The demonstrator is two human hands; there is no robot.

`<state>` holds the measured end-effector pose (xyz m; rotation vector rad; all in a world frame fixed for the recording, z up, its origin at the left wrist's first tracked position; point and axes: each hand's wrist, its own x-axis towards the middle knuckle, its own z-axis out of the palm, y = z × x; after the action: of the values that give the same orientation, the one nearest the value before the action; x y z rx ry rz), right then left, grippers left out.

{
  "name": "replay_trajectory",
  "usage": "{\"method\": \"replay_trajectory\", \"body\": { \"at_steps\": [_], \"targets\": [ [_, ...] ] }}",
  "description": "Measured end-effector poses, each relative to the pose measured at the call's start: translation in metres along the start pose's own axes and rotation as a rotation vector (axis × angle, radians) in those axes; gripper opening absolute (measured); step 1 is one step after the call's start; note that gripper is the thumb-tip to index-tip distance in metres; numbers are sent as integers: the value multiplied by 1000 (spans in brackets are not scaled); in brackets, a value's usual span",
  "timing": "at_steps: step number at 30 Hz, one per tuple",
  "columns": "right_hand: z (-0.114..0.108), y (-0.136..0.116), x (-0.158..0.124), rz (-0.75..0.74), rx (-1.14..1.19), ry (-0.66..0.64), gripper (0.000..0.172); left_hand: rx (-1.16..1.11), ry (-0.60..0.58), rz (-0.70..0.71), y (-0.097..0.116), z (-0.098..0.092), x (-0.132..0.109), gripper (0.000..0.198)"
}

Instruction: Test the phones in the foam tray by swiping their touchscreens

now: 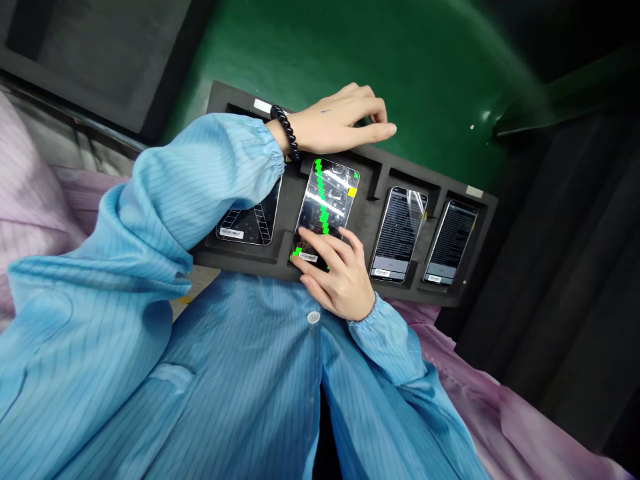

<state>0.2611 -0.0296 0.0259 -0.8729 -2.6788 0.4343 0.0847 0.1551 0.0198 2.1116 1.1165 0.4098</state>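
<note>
My left hand point(345, 123) hovers over the far edge of the tray, palm down, fingers loosely bent and apart, with nothing seen in it. Below it lies a phone point(313, 207) whose dark screen shows a jagged green trail and green corner blocks; a yellow tab sits at its right edge. My right hand point(343, 277) rests open on this phone's lower part, fingers spread over the screen and covering its lower right. Left of it, another phone point(255, 223) displays a grid pattern, partly hidden by my left sleeve.
The dark tray point(373, 163) has compartments. At its right are a phone with lines of text point(400, 233) and a similar phone point(451, 240). Beyond lies a green surface point(320, 47). A dark panel point(95, 53) stands upper left, and people in pink clothing point(45, 180) flank me.
</note>
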Motion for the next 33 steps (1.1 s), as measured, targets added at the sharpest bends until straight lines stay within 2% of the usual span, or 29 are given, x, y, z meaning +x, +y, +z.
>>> {"method": "replay_trajectory", "body": {
  "at_steps": [3,9,15,24,33],
  "targets": [
    [0,-1,1,-34,4,-12,32,-35,-9,-37,3,-1,1,45],
    [1,-1,0,108,-73,45,31,-64,25,-26,3,2,2,59],
    [-4,3,3,184,-119,49,32,-120,45,-47,-4,5,4,67],
    [-14,15,8,244,-152,-7,32,-121,45,-100,6,1,0,61],
    [-20,27,12,284,-212,11,33,-124,61,-82,7,3,-1,61]
  ]
}}
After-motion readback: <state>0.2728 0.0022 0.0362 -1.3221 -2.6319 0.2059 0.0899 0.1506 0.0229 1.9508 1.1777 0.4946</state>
